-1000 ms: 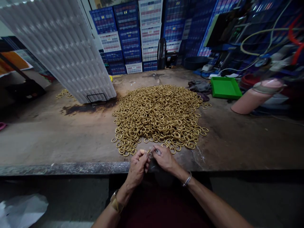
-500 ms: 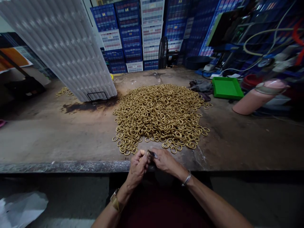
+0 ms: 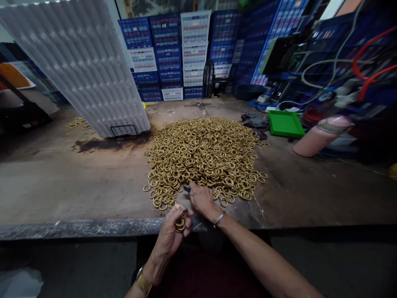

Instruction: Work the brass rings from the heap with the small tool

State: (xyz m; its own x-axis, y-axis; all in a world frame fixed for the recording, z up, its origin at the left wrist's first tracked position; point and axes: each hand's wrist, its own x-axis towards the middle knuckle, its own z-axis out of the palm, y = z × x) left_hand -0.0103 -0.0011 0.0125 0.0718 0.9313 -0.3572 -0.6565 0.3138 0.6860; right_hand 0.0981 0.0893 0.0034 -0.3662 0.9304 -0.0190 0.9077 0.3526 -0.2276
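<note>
A broad heap of brass rings covers the middle of the worktable. Near the table's front edge, my left hand is closed round several brass rings, which show between thumb and fingers. My right hand reaches to the near edge of the heap, its fingertips at the rings there. A small dark, flat tool sticks out to the left from its grip; I cannot make out its exact kind. The right fingers are partly hidden behind the back of the hand.
A tall white corrugated stack leans in a black wire stand at the left. To the right are a green tray, a dark cloth and a pink cylinder. Blue and white crates rise behind.
My right hand has moved forward from my left hand to the heap, still with the dark tool. My left hand has drawn back slightly and turned, showing its rings. The view has shifted a little.
</note>
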